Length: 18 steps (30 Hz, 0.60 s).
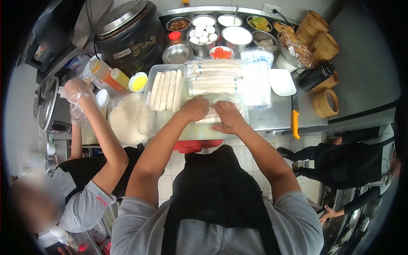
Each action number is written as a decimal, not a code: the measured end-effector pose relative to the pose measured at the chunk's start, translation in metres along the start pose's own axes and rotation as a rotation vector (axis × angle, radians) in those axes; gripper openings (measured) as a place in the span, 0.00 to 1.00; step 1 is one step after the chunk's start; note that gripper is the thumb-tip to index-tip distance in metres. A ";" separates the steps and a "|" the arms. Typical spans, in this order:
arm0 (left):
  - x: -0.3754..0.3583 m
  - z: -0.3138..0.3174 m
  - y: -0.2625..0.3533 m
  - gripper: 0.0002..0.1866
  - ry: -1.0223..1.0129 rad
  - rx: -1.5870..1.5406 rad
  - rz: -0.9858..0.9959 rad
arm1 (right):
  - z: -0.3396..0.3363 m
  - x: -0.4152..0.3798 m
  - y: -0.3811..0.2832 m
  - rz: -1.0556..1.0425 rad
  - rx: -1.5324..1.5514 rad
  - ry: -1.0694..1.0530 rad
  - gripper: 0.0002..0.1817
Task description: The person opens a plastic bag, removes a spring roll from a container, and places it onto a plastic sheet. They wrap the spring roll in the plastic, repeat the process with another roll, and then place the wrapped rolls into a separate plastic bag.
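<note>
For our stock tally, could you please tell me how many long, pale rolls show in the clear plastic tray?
5 long, pale rolls show, side by side in the clear rectangular plastic tray, ahead and left of the person's left hand; more may hide beneath.

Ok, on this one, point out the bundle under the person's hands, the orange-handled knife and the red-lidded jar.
Bundle [206, 119]: head view, on its upper surface.
Orange-handled knife [295, 121]: head view, on the handle.
Red-lidded jar [174, 37]: head view, on the lid.
</note>
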<state>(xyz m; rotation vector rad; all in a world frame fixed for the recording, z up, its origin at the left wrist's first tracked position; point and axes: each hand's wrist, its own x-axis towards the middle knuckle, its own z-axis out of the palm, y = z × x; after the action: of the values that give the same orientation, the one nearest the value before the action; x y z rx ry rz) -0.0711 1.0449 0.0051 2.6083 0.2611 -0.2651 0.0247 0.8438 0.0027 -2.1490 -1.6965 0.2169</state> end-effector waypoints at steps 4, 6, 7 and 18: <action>0.010 0.008 0.000 0.18 0.084 -0.050 0.016 | 0.000 0.009 -0.002 -0.015 0.005 0.000 0.43; 0.014 0.006 0.000 0.18 -0.008 -0.075 -0.012 | 0.003 0.012 -0.007 -0.007 0.013 -0.026 0.43; 0.016 0.004 -0.002 0.18 -0.011 -0.077 -0.016 | 0.006 0.012 -0.008 -0.006 0.001 -0.018 0.41; 0.008 0.013 0.005 0.27 -0.024 0.020 -0.044 | 0.015 -0.007 -0.017 -0.041 -0.007 0.001 0.31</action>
<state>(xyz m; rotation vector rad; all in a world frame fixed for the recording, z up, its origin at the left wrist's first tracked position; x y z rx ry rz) -0.0636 1.0355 -0.0053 2.6195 0.3099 -0.3155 0.0025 0.8434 -0.0048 -2.1171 -1.7414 0.1984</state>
